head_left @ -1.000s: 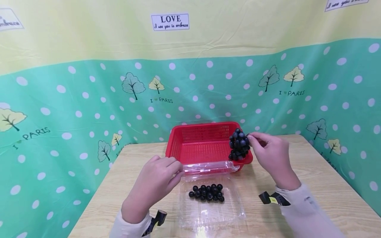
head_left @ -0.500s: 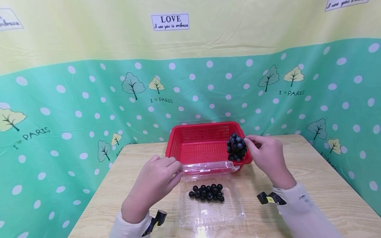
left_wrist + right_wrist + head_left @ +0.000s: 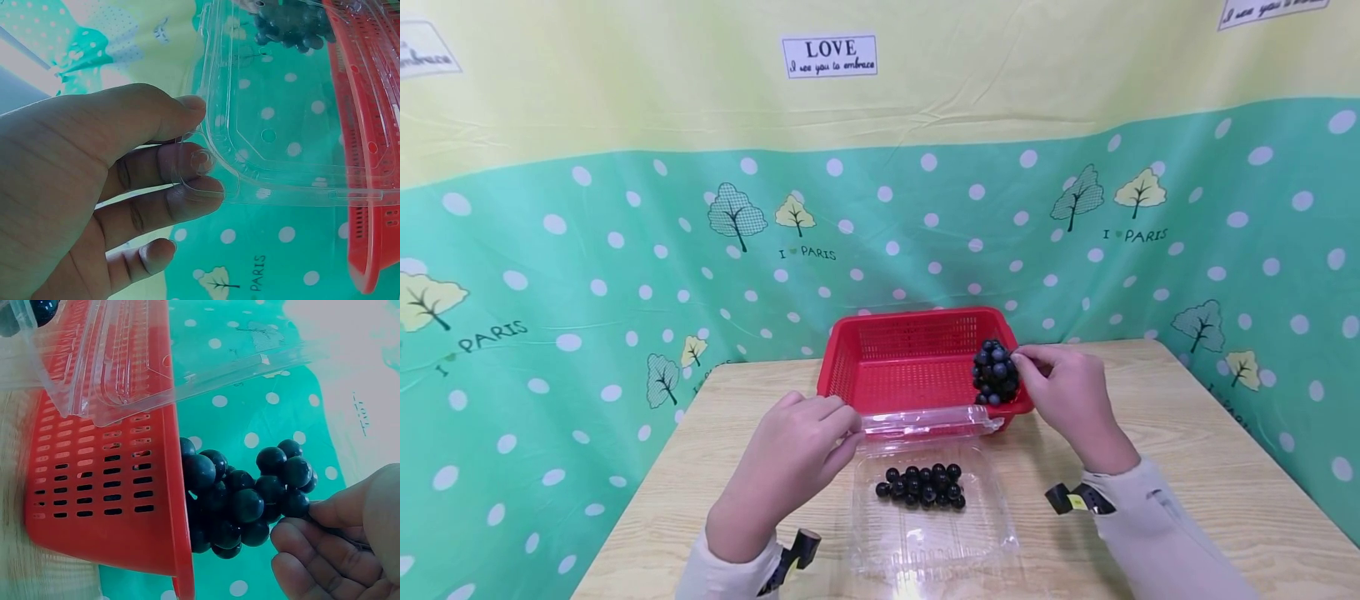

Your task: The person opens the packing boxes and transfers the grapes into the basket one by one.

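My right hand (image 3: pixel 1067 392) pinches the top of a bunch of dark grapes (image 3: pixel 996 371) that hangs at the right end of a red plastic basket (image 3: pixel 925 321). In the right wrist view the bunch (image 3: pixel 237 503) reaches down past the basket rim (image 3: pixel 178 506), its lower grapes behind the wall. My left hand (image 3: pixel 801 458) pinches the corner of the raised lid (image 3: pixel 269 169) of a clear plastic clamshell box (image 3: pixel 940 533). A second bunch of black grapes (image 3: pixel 925 487) lies in the box's base.
The basket stands at the back of a wooden table (image 3: pixel 760 375), directly behind the clamshell box. A polka-dot curtain (image 3: pixel 880 233) hangs behind and at both sides. Each wrist carries a black strap with a small camera.
My right hand has moved slightly left and down, bringing the bunch of grapes lower into the basket's right end. The left hand and the clamshell lid have stayed in place.
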Demonstrator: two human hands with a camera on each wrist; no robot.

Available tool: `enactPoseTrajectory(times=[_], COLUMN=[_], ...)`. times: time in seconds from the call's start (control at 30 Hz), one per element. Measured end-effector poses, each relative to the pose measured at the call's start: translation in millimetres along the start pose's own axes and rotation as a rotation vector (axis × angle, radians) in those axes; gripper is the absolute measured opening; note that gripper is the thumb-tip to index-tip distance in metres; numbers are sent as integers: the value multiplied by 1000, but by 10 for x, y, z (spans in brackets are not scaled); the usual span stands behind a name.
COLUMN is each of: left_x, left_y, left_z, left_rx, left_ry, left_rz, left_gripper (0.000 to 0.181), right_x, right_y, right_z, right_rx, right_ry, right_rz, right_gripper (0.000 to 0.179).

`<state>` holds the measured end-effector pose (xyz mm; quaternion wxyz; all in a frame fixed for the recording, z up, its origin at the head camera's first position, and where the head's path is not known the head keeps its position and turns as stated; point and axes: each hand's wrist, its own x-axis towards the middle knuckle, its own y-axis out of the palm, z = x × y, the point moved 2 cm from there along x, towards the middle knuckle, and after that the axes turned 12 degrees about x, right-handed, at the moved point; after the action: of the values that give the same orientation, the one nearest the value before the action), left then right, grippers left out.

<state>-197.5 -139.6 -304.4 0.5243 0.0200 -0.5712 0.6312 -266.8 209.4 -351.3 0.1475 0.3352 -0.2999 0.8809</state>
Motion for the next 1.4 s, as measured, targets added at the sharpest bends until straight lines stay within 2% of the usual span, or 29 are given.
enactPoseTrajectory(times=[0.43, 1.17, 1.4], left_x=[-7, 6, 13], left_y=[7, 2, 0], left_z=[4, 0, 1], left_rx=[-5, -10, -6], left_ry=[-3, -2, -1], left_rz=[10, 8, 1], left_gripper=[14, 14, 14], right_x=[-18, -17, -32], right_y=[65, 126, 167], right_z=[-48, -159, -200], right_rx=[-49, -125, -138], right_ry=[25, 164, 153], right_rz=[68, 224, 277], right_gripper=[16, 17, 16])
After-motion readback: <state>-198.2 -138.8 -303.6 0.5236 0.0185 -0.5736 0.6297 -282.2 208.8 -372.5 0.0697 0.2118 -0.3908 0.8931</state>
